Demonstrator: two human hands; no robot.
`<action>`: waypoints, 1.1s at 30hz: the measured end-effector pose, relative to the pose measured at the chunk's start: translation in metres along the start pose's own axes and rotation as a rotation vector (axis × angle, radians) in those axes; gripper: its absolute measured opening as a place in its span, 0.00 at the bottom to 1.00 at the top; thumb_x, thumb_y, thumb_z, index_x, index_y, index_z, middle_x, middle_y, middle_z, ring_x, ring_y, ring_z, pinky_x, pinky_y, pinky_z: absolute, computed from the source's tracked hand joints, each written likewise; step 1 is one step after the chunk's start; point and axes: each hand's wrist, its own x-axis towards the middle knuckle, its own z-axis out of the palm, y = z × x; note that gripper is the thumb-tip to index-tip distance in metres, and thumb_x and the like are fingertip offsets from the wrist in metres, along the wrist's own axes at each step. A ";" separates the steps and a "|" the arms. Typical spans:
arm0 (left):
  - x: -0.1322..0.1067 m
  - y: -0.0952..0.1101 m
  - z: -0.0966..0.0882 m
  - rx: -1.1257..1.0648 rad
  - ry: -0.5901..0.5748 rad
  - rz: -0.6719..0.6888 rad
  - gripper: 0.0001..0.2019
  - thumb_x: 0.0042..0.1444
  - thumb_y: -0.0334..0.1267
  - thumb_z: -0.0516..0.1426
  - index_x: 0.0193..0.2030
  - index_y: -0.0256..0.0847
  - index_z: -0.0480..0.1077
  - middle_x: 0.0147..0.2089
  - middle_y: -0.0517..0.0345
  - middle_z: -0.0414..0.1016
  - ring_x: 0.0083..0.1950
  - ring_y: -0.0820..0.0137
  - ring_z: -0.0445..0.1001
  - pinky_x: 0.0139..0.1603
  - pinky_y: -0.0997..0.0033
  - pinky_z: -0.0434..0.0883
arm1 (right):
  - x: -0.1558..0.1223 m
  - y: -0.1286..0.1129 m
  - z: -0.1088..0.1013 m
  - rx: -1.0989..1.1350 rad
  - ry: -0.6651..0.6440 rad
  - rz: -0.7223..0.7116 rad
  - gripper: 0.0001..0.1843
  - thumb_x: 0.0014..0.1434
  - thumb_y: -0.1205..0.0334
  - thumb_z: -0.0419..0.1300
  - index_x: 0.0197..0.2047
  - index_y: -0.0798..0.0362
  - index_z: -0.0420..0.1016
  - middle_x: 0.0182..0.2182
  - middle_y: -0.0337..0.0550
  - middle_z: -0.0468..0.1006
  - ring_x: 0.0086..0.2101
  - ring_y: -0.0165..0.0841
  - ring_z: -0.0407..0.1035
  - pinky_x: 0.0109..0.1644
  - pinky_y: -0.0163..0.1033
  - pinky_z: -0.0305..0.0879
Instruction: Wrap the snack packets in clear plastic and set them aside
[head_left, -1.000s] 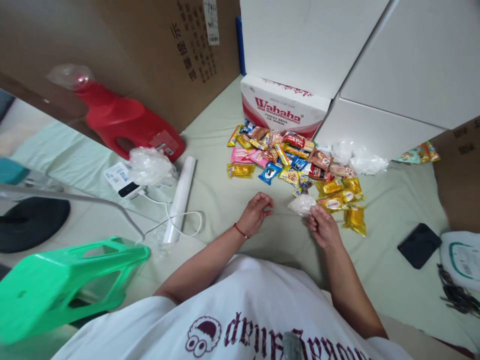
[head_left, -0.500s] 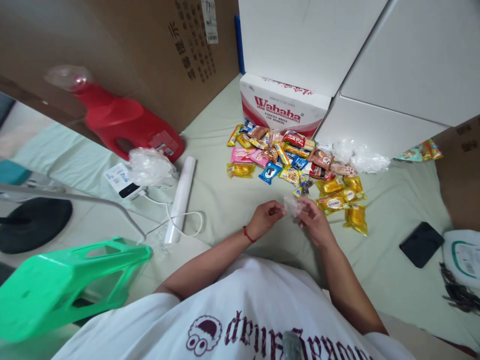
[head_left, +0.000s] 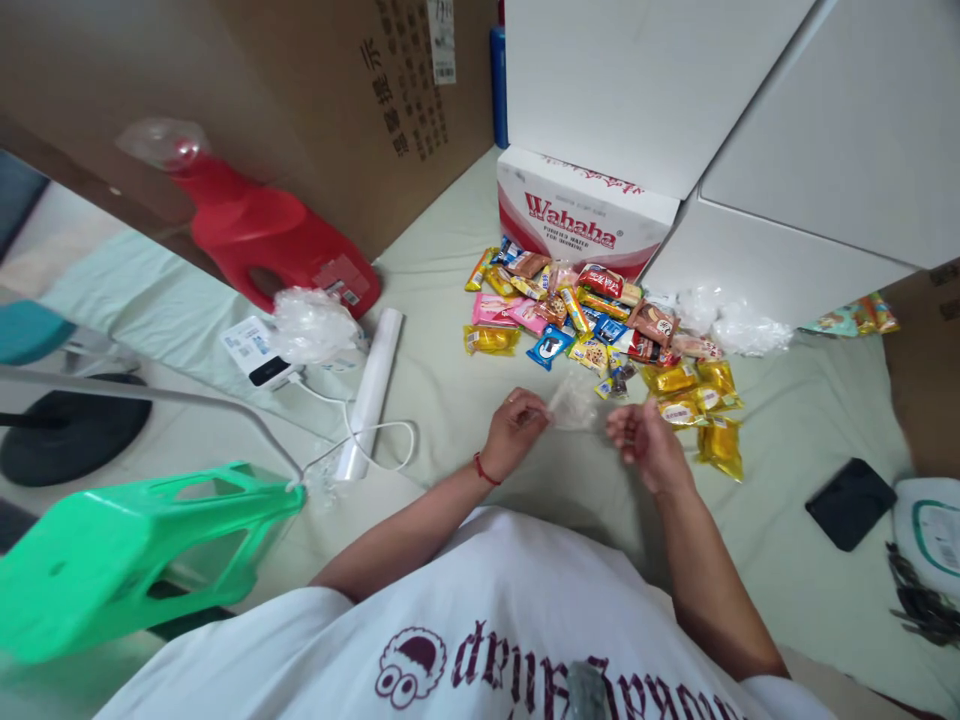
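My left hand (head_left: 517, 428), with a red string round its wrist, pinches the left edge of a clear plastic bag (head_left: 576, 402). The thin bag hangs over the sheet, just below a pile of wrapped snacks (head_left: 589, 312). To the bag's right is my right hand (head_left: 651, 446), apart from it, its fingers loosely curled and a little blurred; nothing shows in them. Beyond that hand lie several yellow-wrapped snacks (head_left: 681, 412). A blue snack packet (head_left: 550, 346) sits at the near side of the pile.
Behind the snacks stands a Wahaba-style red and white carton (head_left: 574, 225), with crumpled clear bags (head_left: 750, 322) at its right. On the left are a red jug (head_left: 281, 240), a white roll (head_left: 371, 395), a cable and a green stool (head_left: 150, 540). A black phone-like object (head_left: 851, 504) lies right.
My right hand has let go of the clear bag and moved right. The bag now spreads out from my left hand, which still grips it. The view has shifted slightly.
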 end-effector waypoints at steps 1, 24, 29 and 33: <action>-0.002 0.001 0.002 0.057 -0.035 0.055 0.10 0.50 0.43 0.69 0.31 0.43 0.75 0.37 0.55 0.71 0.43 0.66 0.69 0.49 0.66 0.67 | 0.000 0.001 0.008 -0.039 -0.041 -0.008 0.32 0.49 0.28 0.68 0.38 0.50 0.79 0.30 0.41 0.77 0.27 0.31 0.65 0.22 0.33 0.56; 0.009 -0.005 0.008 0.031 0.396 -0.098 0.21 0.48 0.48 0.71 0.40 0.44 0.67 0.35 0.63 0.66 0.34 0.72 0.62 0.37 0.73 0.62 | -0.003 0.030 0.010 0.258 0.045 -0.039 0.24 0.41 0.43 0.78 0.34 0.49 0.80 0.28 0.38 0.76 0.26 0.28 0.63 0.27 0.33 0.62; -0.006 0.021 0.022 0.132 0.048 0.019 0.14 0.58 0.50 0.65 0.33 0.42 0.73 0.36 0.57 0.72 0.39 0.68 0.68 0.40 0.70 0.64 | -0.007 0.029 0.022 0.003 0.031 -0.215 0.17 0.51 0.45 0.74 0.37 0.48 0.84 0.29 0.39 0.77 0.30 0.30 0.65 0.34 0.36 0.64; -0.006 0.020 0.043 -0.059 -0.081 -0.123 0.17 0.52 0.52 0.68 0.33 0.40 0.74 0.32 0.60 0.73 0.36 0.70 0.68 0.38 0.71 0.64 | -0.007 0.026 0.033 -0.043 0.010 -0.268 0.14 0.50 0.49 0.76 0.34 0.48 0.84 0.32 0.38 0.78 0.33 0.31 0.67 0.40 0.37 0.65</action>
